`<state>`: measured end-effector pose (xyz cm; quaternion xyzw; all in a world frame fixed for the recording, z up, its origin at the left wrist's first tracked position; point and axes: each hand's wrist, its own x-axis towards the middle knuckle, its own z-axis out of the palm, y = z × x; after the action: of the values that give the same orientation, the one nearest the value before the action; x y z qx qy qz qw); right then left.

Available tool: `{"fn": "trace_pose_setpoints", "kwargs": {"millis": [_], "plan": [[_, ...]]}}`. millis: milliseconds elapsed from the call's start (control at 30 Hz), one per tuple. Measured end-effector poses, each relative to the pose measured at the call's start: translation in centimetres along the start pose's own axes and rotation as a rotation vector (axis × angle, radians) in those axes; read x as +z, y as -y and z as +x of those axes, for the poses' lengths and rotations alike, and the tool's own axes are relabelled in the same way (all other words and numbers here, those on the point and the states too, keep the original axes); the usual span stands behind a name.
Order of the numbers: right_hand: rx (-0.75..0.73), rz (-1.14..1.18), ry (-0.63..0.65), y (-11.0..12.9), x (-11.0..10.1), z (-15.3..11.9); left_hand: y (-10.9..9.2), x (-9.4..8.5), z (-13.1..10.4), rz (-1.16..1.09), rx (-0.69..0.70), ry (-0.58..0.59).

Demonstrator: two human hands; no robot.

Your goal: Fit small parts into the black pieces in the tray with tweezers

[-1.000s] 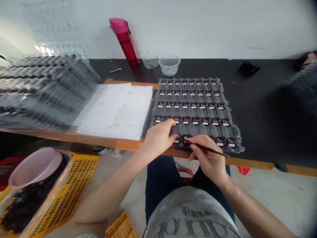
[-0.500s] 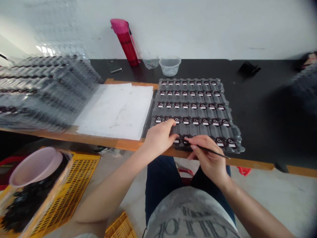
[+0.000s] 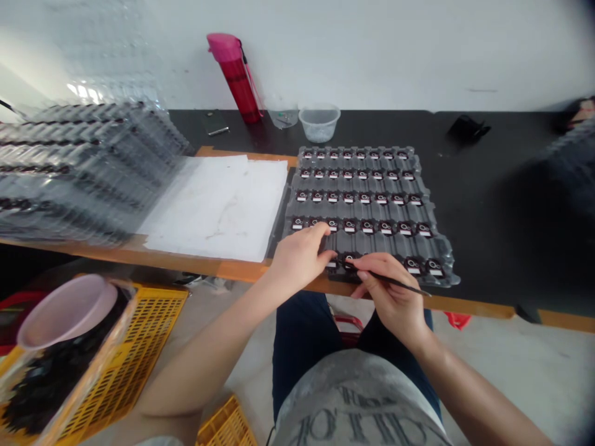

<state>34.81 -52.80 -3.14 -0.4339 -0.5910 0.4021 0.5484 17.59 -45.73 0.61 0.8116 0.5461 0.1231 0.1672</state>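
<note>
Clamped in a pen-like grip between thumb and fingers of the right hand (image 3: pixel 389 297): a slim, dark, stick-like tool (image 3: pixel 409 287), with its working tip over the nearest row of a grey, translucent plastic tray (image 3: pixel 439 244), at a small, dark, square part with a white ring (image 3: pixel 348 257); too small to tell whether touching or just above. At the left hand (image 3: pixel 297 254), a wide gap between thumb and forefinger, with nothing visible gripped; resting over the near left of the tray, seemingly to steady it. Could skid off the part and scratch its face, given so fine a tip and any excess pressure. Could also lever the part out of its pocket, from too steep a push. Possible too: a jab to the left thumb, from a leftward slip, or a shifted tray, from weak support so close to the brown-taped table edge (image 3: pixel 469 306). As for the tool, pointing left and slightly away from the body, toward the left thumb; long axis mostly sideways across the near row, slanting rightward and bodyward to the rear end, beyond the right fingers.
</note>
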Motion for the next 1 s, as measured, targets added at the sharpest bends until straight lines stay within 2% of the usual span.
{"fn": "trace_pose_setpoints", "kwargs": {"millis": [1000], "plan": [[0.006,0.026,-0.026,-0.05,0.11,-0.13,-0.12,-0.06,-0.02,-0.018,0.009,-0.02]]}}
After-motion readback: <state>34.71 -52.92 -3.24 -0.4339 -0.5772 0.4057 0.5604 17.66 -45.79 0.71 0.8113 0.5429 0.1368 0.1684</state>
